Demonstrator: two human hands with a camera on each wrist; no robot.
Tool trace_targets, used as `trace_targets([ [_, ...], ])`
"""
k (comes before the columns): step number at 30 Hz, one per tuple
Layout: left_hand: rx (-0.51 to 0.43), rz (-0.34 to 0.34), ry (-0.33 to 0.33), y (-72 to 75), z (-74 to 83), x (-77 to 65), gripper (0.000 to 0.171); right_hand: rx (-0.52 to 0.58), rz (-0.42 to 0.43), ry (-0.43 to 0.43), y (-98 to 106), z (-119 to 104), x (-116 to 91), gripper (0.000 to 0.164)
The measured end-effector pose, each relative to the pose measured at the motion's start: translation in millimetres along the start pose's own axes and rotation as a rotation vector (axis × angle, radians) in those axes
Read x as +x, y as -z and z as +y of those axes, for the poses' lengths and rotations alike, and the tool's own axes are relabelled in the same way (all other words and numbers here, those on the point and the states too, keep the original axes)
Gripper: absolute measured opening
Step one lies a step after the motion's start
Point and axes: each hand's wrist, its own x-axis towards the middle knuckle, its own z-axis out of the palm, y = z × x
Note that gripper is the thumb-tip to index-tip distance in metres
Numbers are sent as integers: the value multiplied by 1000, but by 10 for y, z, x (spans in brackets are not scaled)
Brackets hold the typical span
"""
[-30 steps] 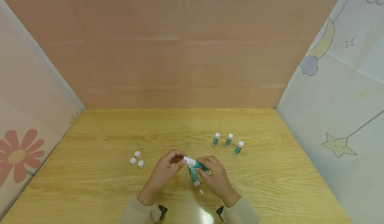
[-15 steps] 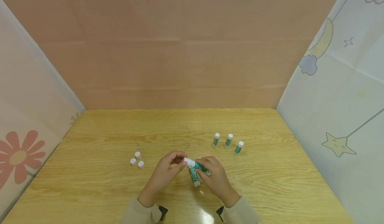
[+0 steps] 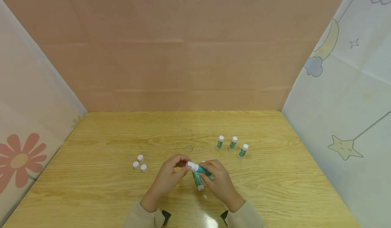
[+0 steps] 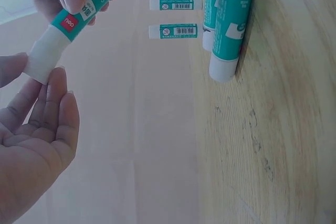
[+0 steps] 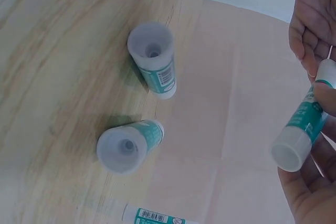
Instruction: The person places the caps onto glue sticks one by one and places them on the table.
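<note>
Between my two hands is a green-and-white glue stick, tilted above the table. My left hand pinches its white cap between thumb and fingertips. A step shows in the white part between cap and green body. The green body is gripped by my right hand, thumb on the near side. Below lies another glue stick, its white end toward me. The left wrist view shows a further glue stick beside it, mostly hidden by my right hand in the head view.
Three small white caps sit in a cluster left of my hands. Farther back to the right, three white-topped glue sticks stand upright on the wooden table. Hanging cloths enclose the table's back and sides.
Both hands keep their hold on the glue stick. They have shifted very slightly toward the person; the other things stay where they were.
</note>
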Motion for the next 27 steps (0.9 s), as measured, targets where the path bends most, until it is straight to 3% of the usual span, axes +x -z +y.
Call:
trace_targets([
  [5, -9, -9, 26, -8, -11, 8, 15, -6, -11, -4, 10, -12, 4, 33],
  [11, 1, -29, 24, -60, -253, 24, 19, 3, -28, -1, 12, -16, 8, 32],
  [15, 3, -37, 13, -75, -332, 18, 21, 0, -43, -5, 7, -12, 4, 31],
  [24, -7, -59, 16, -78, -328, 11, 20, 10, -61, -6, -6, -6, -6, 31],
  [27, -3, -68, 31, -49, -200, 2, 17, 18, -65, 1, -7, -10, -6, 31],
])
